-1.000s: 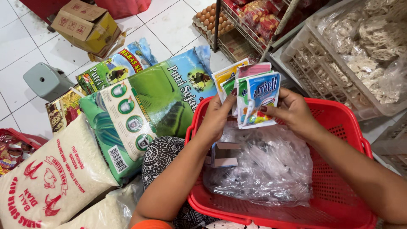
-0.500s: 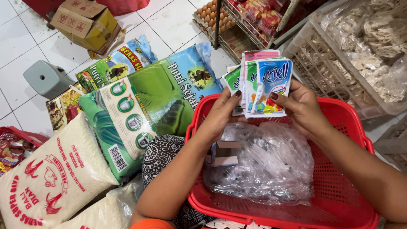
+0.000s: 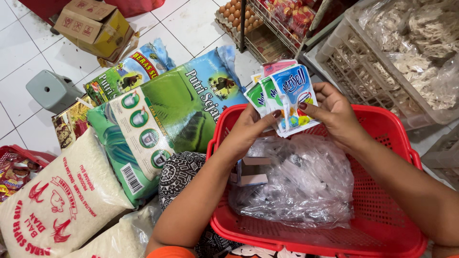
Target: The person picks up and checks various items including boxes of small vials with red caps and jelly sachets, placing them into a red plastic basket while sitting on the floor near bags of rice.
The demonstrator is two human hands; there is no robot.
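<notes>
Hands over a red plastic basket (image 3: 382, 224): left hand (image 3: 248, 131) and right hand (image 3: 334, 114) each pinch shut on a fanned stack of small drink-powder sachets (image 3: 287, 98), held above the basket's far rim. Inside the basket lie clear plastic bags (image 3: 301, 181) and a small box (image 3: 251, 172). Green rice sacks (image 3: 177, 110) lie just beside it on the left.

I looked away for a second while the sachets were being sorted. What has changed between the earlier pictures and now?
Both hands, left hand and right hand, keep hold of the fan of small blue, green and pink sachets, which has risen slightly above the far rim of the red plastic basket and spread a little. The clear plastic bag in the basket and the green rice sack stayed put.
</notes>
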